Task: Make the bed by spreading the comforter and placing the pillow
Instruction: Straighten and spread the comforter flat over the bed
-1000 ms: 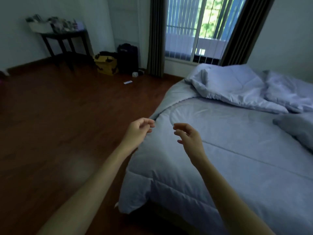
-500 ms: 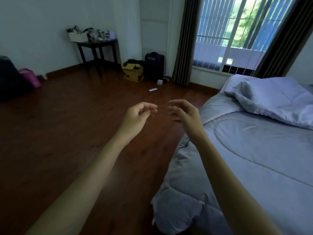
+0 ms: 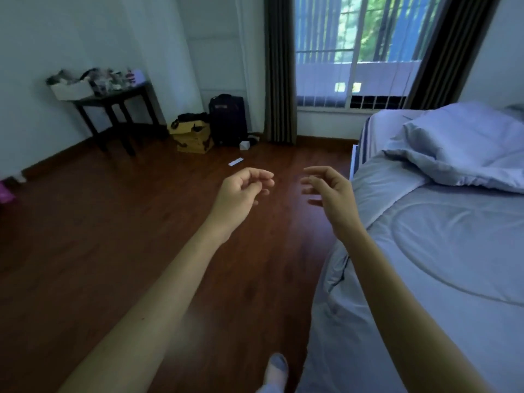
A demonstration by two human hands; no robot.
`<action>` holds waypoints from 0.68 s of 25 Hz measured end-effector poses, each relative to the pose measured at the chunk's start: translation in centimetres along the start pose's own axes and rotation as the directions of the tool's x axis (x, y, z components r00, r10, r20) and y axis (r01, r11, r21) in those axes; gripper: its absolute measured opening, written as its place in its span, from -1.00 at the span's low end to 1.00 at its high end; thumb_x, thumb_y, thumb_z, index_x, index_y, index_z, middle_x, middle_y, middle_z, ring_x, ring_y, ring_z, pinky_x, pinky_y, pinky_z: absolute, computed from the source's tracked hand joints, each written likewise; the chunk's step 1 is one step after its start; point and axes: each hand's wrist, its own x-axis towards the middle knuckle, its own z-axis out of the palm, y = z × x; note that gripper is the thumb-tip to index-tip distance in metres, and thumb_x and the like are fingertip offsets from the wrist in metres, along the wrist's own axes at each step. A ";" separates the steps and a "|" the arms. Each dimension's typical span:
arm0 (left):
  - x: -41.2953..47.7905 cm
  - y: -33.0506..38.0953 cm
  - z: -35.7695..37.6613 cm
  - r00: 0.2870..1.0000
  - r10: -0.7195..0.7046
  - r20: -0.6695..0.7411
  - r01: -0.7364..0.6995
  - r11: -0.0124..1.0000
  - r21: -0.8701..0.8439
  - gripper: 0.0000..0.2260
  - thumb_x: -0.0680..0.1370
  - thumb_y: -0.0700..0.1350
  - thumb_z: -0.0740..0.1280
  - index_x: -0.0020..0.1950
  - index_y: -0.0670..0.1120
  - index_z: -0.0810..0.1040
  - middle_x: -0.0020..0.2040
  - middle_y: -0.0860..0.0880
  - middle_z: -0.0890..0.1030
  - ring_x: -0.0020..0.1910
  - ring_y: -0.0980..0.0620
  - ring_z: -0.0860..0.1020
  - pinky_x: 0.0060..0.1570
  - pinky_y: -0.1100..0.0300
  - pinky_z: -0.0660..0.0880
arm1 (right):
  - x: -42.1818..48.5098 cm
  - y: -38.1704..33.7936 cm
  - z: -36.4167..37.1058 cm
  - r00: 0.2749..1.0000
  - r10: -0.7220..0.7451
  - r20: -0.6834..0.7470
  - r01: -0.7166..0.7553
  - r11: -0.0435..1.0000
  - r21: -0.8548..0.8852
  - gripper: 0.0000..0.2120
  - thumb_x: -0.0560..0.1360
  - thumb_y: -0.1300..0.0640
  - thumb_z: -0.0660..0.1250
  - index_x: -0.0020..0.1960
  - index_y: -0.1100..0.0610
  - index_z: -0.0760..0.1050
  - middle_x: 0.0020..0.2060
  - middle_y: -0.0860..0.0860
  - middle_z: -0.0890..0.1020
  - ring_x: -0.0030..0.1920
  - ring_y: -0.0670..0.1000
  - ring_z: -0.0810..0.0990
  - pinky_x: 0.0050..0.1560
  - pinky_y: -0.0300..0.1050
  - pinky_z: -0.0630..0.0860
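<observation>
Comforter (image 3: 453, 251) lies flat on the near end of the bed (image 3: 365, 137) but bunched at the far end, and my left hand (image 3: 241, 194) and right hand (image 3: 331, 197), loose and empty, have moved off it over the floor (image 3: 127, 236), so spreading waits.

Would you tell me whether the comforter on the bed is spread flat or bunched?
Bunched: the comforter lies heaped in folds at the window end of the bed, not spread over it.

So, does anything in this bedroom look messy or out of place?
Yes: the comforter lies bunched in a rumpled heap at the far end of the bed instead of spread flat, and a small white slip lies loose on the wooden floor.
</observation>
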 end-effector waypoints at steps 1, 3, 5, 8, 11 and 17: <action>3.5 -0.2 0.3 0.999 0.023 0.038 -0.023 1.000 0.000 -0.77 0.60 -0.27 0.18 0.12 -0.10 0.59 -0.06 0.07 0.65 -0.06 0.11 0.61 -0.08 0.21 0.49 | 2.6 0.7 0.2 0.999 -0.006 -0.036 0.006 1.000 0.002 -0.79 0.53 0.27 0.24 -0.06 0.01 0.57 -0.21 -0.02 0.66 -0.19 0.02 0.59 -0.15 -0.05 0.50; 9.5 -0.2 0.9 0.994 0.038 0.101 -0.038 0.999 -0.001 -0.77 0.60 -0.26 0.18 0.11 -0.07 0.59 -0.06 0.07 0.65 -0.05 0.11 0.61 -0.06 0.19 0.51 | 7.7 1.4 0.5 0.995 0.007 -0.099 -0.009 1.000 -0.025 -0.81 0.52 0.26 0.24 -0.06 0.02 0.58 -0.23 -0.04 0.66 -0.20 0.01 0.60 -0.16 -0.05 0.51; 16.3 0.0 1.6 0.981 0.069 0.182 -0.067 0.998 -0.017 -0.77 0.60 -0.27 0.18 0.09 -0.05 0.59 -0.06 0.07 0.66 -0.05 0.12 0.62 -0.04 0.18 0.51 | 14.1 1.0 0.2 0.981 -0.011 -0.194 0.003 0.999 -0.041 -0.82 0.51 0.25 0.24 -0.06 0.03 0.58 -0.24 -0.06 0.66 -0.24 -0.03 0.60 -0.19 -0.11 0.50; 24.8 1.2 1.8 0.964 0.151 0.221 -0.131 0.986 -0.102 -0.77 0.60 -0.28 0.18 0.08 -0.06 0.59 -0.07 0.06 0.66 -0.08 0.14 0.62 -0.07 0.28 0.52 | 21.8 -1.4 -0.3 0.955 -0.092 -0.283 0.081 0.995 -0.050 -0.83 0.52 0.25 0.24 -0.05 0.05 0.57 -0.25 -0.04 0.65 -0.28 -0.08 0.59 -0.24 -0.21 0.48; 32.4 1.4 2.7 0.945 0.198 0.259 -0.147 0.967 -0.206 -0.77 0.60 -0.28 0.18 0.06 -0.06 0.58 -0.09 0.06 0.65 -0.13 0.20 0.62 -0.12 0.36 0.52 | 27.4 -2.6 -1.2 0.941 -0.141 -0.306 0.106 0.986 -0.126 -0.84 0.53 0.26 0.24 -0.05 0.06 0.55 -0.23 0.00 0.64 -0.27 -0.06 0.59 -0.21 -0.21 0.51; 47.0 -3.3 7.3 0.833 0.209 0.513 -0.114 0.971 -0.211 -0.77 0.62 -0.28 0.15 0.17 -0.12 0.55 -0.08 0.06 0.63 -0.12 0.15 0.59 -0.15 0.35 0.46 | 37.3 1.9 -4.3 0.859 -0.137 -0.494 0.030 0.975 -0.219 -0.84 0.54 0.25 0.22 0.04 0.17 0.55 -0.22 0.02 0.64 -0.19 0.02 0.59 -0.17 -0.11 0.51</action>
